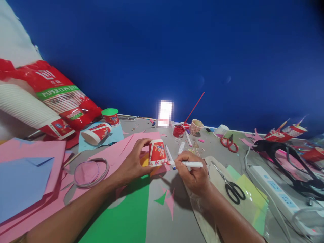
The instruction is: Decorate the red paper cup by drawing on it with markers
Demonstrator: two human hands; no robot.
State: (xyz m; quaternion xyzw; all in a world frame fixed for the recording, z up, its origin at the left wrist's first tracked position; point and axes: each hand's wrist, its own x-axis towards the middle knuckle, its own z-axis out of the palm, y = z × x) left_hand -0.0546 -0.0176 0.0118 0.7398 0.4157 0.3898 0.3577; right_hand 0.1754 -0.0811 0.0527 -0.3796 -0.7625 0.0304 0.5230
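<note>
My left hand (135, 158) is closed around the left side of a red and white paper cup (157, 153), which stands upside down in its grip with the narrow end up. A white marker (191, 164) is pinched in my right hand (191, 172); its red tip points left at the white band along the cup's lower edge, where red marks show. Whether the tip touches the cup I cannot tell. Behind the marker lies another white marker (170, 156) with a blue end. Below the hands are a green sheet (121, 216) and green and pink paper scraps (170, 204).
Black-handled scissors (234, 192) lie on a cloth at right, beside a white power strip (274, 187). Red-handled scissors (229, 144) sit farther back. Pink paper (32, 202), a clear tape roll (91, 172), stacked cups (27, 104) and a red cup bag (63, 94) fill the left.
</note>
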